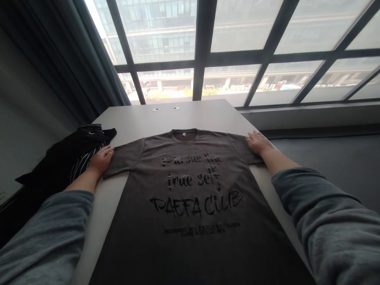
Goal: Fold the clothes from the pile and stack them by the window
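Observation:
A dark grey-brown T-shirt [192, 213] lies front side up on a white table, its collar toward the window and its sleeves spread to both sides. Black lettering runs across the chest, and a small pale label shows inside the neck. My left hand [101, 159] rests at the end of the left-hand sleeve, fingers laid along its edge. On the opposite sleeve's outer end lies my right hand [257, 142], fingers stretched out over the fabric. The shirt's lower hem is outside the view.
Black clothing with white stripes [67, 152] is heaped at the table's left edge, close to my left hand. The white table [204, 113] has two round cable-hole covers near its far edge. A dark curtain [74, 51] hangs at left, beside large framed windows [234, 27].

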Demonstrator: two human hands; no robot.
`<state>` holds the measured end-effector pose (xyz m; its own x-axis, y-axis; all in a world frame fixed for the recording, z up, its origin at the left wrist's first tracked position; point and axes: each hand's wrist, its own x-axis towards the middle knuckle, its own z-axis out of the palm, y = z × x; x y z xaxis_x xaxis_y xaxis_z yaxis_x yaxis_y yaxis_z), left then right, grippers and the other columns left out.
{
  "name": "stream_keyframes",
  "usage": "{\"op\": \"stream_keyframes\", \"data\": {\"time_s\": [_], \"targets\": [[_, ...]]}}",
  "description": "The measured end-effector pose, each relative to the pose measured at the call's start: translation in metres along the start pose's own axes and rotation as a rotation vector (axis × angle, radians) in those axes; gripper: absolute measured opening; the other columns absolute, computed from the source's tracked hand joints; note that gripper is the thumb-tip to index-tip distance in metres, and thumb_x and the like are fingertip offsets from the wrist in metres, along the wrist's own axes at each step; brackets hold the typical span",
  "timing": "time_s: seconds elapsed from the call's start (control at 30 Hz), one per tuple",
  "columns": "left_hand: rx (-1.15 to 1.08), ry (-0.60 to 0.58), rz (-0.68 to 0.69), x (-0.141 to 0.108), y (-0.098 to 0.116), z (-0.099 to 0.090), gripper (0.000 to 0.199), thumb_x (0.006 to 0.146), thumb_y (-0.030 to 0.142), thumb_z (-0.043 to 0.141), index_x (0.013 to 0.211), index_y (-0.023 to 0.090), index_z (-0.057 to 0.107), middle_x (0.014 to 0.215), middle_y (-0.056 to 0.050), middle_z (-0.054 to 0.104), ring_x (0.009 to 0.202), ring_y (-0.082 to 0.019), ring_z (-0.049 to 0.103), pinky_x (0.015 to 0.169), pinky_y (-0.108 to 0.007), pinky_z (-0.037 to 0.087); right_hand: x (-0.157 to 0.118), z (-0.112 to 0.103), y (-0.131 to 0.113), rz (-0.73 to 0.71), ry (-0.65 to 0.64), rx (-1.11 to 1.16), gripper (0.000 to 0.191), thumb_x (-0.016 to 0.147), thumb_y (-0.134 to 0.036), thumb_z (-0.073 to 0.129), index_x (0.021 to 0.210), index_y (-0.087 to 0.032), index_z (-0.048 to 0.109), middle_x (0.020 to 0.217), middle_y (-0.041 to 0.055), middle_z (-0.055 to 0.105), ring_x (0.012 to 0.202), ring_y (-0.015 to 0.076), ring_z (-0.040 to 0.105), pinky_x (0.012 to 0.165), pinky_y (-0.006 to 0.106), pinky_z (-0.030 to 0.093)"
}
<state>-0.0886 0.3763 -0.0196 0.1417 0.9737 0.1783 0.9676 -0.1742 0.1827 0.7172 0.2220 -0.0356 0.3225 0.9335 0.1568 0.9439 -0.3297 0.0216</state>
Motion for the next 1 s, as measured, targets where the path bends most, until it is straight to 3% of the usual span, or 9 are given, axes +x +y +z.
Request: {"op": "stream_keyframes", "data": {"time_s": [0.13, 0.27, 0.37, 0.53, 0.73, 0.8, 0.9, 1.0], "targets": [[0.057, -0.096, -0.046, -0.004, 0.0, 0.002, 0.07, 0.106, 0.049, 0.03, 0.153, 0.006, 0.057, 0.174, -0.016, 0.038, 0.159, -0.031, 0.038, 0.129, -0.041, 0.033, -0.025, 0.006, 0.004, -0.029, 0.052, 0.039, 0.069, 0.109, -0.051, 0.026, 0.158, -0.013, 0.057, 0.171, 0.0164, 0.042, 0.16, 0.0328, 0.034, 0.131, 0.05, 0.029], [0.135, -0.175, -0.081, 0.006, 0.011, 0.014, 0.084, 0.103, 0.055, 0.036, 0.164, -0.003, 0.039, 0.175, -0.026, 0.029, 0.163, -0.039, 0.026, 0.13, -0.048, 0.028, -0.029, 0.013, 0.01, 0.031, -0.071, 0.084, 0.074, 0.108, -0.056, 0.027, 0.164, -0.013, 0.048, 0.173, 0.017, 0.039, 0.159, 0.0348, 0.037, 0.131, 0.05, 0.03], [0.185, -0.193, -0.11, 0.013, 0.014, 0.02, 0.085, 0.105, 0.055, 0.031, 0.168, -0.003, 0.031, 0.176, -0.028, 0.021, 0.164, -0.042, 0.022, 0.131, -0.054, 0.025, -0.018, 0.016, 0.018, 0.073, -0.104, 0.067, 0.077, 0.106, -0.059, 0.03, 0.168, -0.014, 0.042, 0.175, 0.0182, 0.033, 0.16, 0.0387, 0.033, 0.13, 0.054, 0.029], [0.185, -0.155, -0.133, 0.019, 0.002, 0.025, 0.084, 0.105, 0.056, 0.031, 0.168, 0.0, 0.033, 0.175, -0.027, 0.023, 0.163, -0.043, 0.026, 0.129, -0.057, 0.029, -0.006, 0.016, 0.027, 0.073, -0.113, 0.046, 0.076, 0.106, -0.06, 0.03, 0.169, -0.017, 0.041, 0.175, 0.0169, 0.033, 0.16, 0.0379, 0.033, 0.13, 0.054, 0.029], [0.204, -0.171, -0.169, 0.02, 0.001, 0.016, 0.086, 0.103, 0.053, 0.034, 0.165, -0.007, 0.033, 0.173, -0.03, 0.026, 0.161, -0.042, 0.031, 0.129, -0.052, 0.031, -0.02, 0.002, 0.015, 0.077, -0.073, 0.033, 0.072, 0.108, -0.054, 0.029, 0.165, -0.015, 0.047, 0.173, 0.0181, 0.038, 0.159, 0.036, 0.036, 0.129, 0.053, 0.03], [0.218, -0.164, -0.136, 0.016, 0.01, 0.009, 0.086, 0.103, 0.052, 0.034, 0.164, -0.009, 0.034, 0.173, -0.031, 0.027, 0.161, -0.043, 0.03, 0.13, -0.053, 0.029, -0.031, -0.006, 0.004, 0.085, -0.01, 0.022, 0.07, 0.108, -0.053, 0.028, 0.162, -0.014, 0.052, 0.173, 0.0192, 0.037, 0.159, 0.0369, 0.035, 0.129, 0.056, 0.029], [0.209, -0.126, 0.048, 0.002, 0.028, 0.004, 0.083, 0.105, 0.05, 0.025, 0.165, -0.007, 0.033, 0.176, -0.027, 0.024, 0.164, -0.038, 0.023, 0.132, -0.049, 0.022, -0.048, -0.017, -0.018, 0.009, 0.072, 0.025, 0.07, 0.108, -0.052, 0.028, 0.161, -0.014, 0.052, 0.173, 0.0182, 0.036, 0.161, 0.0356, 0.031, 0.13, 0.055, 0.026], [0.174, -0.178, 0.189, -0.018, 0.043, 0.006, 0.075, 0.108, 0.048, 0.019, 0.169, 0.006, 0.035, 0.178, -0.018, 0.024, 0.166, -0.029, 0.022, 0.132, -0.043, 0.023, -0.061, -0.02, -0.038, -0.07, -0.029, 0.066, 0.071, 0.108, -0.057, 0.027, 0.165, -0.019, 0.047, 0.174, 0.015, 0.036, 0.162, 0.0343, 0.029, 0.131, 0.059, 0.024]]}}
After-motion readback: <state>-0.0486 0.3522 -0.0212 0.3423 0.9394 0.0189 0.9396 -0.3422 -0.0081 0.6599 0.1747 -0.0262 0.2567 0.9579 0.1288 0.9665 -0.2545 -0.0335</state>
